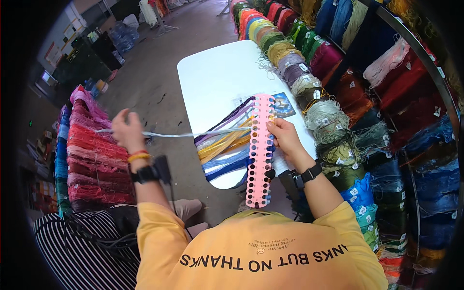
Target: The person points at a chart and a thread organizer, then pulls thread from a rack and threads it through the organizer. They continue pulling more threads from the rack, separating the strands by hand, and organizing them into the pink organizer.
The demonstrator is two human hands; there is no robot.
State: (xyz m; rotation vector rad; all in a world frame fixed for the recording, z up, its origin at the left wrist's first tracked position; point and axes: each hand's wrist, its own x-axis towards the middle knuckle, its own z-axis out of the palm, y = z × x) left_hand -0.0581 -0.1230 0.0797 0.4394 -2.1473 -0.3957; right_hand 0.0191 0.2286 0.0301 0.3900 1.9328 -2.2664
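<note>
A long pink thread organizer card (261, 154) with round holes along both edges lies over the white table and its near edge. My right hand (288, 137) pinches the card's right edge, thumb on top. Embroidery floss bundles (224, 147) in dark purple, lilac, gold, light blue and deep blue run leftward from the card's holes and hang over the table edge. My left hand (128, 131) is off to the left, closed around a pale blue-white strand of floss (186, 135). That strand stretches taut to the card; its loose end trails past my hand.
Under the card lies a printed picture sheet (284, 105) on the white table (217, 67). Racks of coloured thread skeins (326, 116) line the right side. A rack of pink and red skeins (96, 164) stands at left, near a striped cloth (87, 246). Plastic bottles (123, 36) sit far left.
</note>
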